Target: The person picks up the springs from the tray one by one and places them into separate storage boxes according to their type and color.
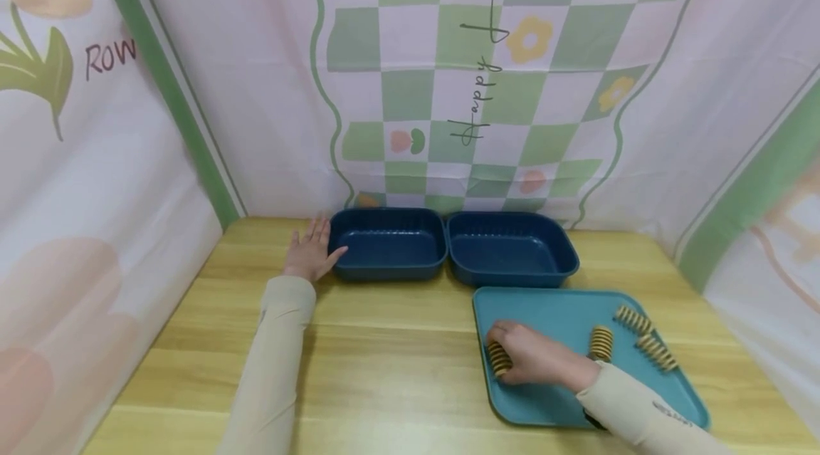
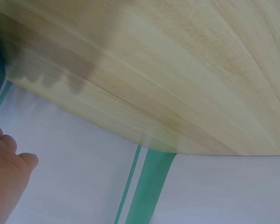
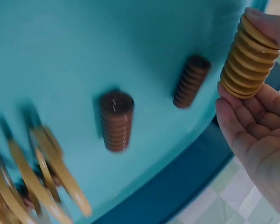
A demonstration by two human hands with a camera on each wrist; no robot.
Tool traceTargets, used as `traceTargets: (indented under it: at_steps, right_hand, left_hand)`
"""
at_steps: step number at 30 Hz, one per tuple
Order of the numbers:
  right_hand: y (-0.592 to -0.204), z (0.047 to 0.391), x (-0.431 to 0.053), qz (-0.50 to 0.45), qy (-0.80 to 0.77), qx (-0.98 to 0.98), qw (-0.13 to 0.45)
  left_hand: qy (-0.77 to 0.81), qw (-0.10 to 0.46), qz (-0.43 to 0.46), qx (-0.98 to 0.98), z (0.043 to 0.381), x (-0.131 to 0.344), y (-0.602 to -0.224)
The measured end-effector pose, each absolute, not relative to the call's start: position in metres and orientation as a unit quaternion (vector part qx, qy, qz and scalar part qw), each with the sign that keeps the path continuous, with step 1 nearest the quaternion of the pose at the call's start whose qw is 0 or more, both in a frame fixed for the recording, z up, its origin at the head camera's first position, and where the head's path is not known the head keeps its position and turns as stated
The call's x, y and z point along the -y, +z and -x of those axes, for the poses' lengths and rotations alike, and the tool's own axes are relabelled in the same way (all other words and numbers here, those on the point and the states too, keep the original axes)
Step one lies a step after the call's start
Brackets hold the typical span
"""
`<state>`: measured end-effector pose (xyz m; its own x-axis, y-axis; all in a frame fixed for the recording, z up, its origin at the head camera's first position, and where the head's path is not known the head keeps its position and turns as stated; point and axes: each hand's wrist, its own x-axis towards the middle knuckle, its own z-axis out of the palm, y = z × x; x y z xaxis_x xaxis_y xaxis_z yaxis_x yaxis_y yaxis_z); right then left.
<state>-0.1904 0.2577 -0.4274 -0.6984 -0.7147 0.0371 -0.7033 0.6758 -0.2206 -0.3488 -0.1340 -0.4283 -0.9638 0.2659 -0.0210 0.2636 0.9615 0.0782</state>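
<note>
My right hand point(image 1: 528, 355) pinches a yellow ribbed cylinder point(image 3: 249, 58) between thumb and fingertips, at the left side of the teal tray point(image 1: 551, 305). In the right wrist view, a brown ribbed cylinder point(image 3: 117, 121) and a smaller-looking one point(image 3: 192, 81) are on the tray, apart from the hand. Farther right on the tray in the head view are ribbed pieces, one near the wrist point(image 1: 601, 343) and two lying close together point(image 1: 655, 353). With fingers spread, my left hand point(image 1: 309, 254) rests against the left end of the left blue bin point(image 1: 387, 273).
A second blue bin point(image 1: 512, 278) stands beside the first, behind the tray. Several blurred yellow pieces point(image 3: 51, 163) show at the lower left of the right wrist view. A patterned cloth point(image 1: 275, 120) hangs behind and beside the wooden table point(image 1: 384, 362).
</note>
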Motion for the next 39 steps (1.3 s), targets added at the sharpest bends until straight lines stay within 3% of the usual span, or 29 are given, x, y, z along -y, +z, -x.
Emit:
traceTargets:
  at_steps: [24,30,39]
  right_hand:
    - [-0.403,0.202,-0.231,0.358,-0.235,-0.903,-0.033]
    - [-0.399,0.206,-0.227,0.32,-0.355,-0.878,-0.037]
    - [-0.386,0.213,-0.227,0.321,-0.612,-0.723,0.005]
  left_hand:
    - [0.04,0.018,-0.138,-0.989,0.351,0.135,-0.431]
    - [0.034,0.011,-0.138,-0.99,0.352,0.135,-0.434]
    - [0.041,0.009,-0.136,-0.99,0.354,0.136,-0.435]
